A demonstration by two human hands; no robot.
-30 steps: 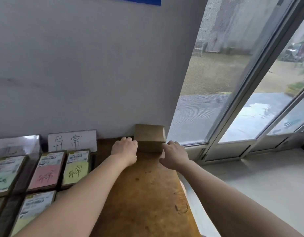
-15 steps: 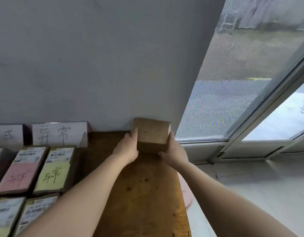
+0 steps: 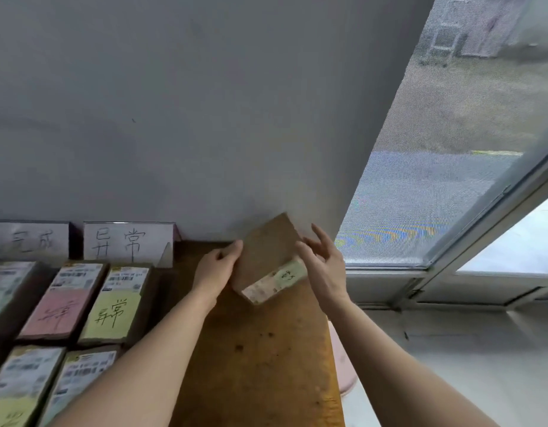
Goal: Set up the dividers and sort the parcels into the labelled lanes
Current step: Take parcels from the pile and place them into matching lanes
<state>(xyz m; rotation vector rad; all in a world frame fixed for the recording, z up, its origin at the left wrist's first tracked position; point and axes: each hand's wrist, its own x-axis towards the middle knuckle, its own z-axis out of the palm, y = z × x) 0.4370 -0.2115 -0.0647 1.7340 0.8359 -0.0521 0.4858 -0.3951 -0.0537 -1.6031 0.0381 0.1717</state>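
A brown cardboard parcel [image 3: 266,251] is tilted up above the far end of the wooden table [image 3: 260,349], its labelled face with a pale green sticker turned toward me. My left hand [image 3: 215,268] grips its left edge. My right hand [image 3: 323,261] touches its right side with fingers spread. To the left lie several flat parcels in rows, one with a pink sticker [image 3: 61,303] and one with a yellow sticker [image 3: 117,306]. Two white lane signs [image 3: 127,243] with handwritten characters stand against the wall behind them.
A grey wall [image 3: 174,118] rises right behind the table. A large window [image 3: 451,164] and its sill fill the right side. A pink round object [image 3: 342,365] shows under the table's right edge. The pale floor [image 3: 466,365] lies to the right.
The parcel stood flat against the wall with both hands beside it. Both hands then closed on it, and now it is lifted and tilted, showing its labelled face.
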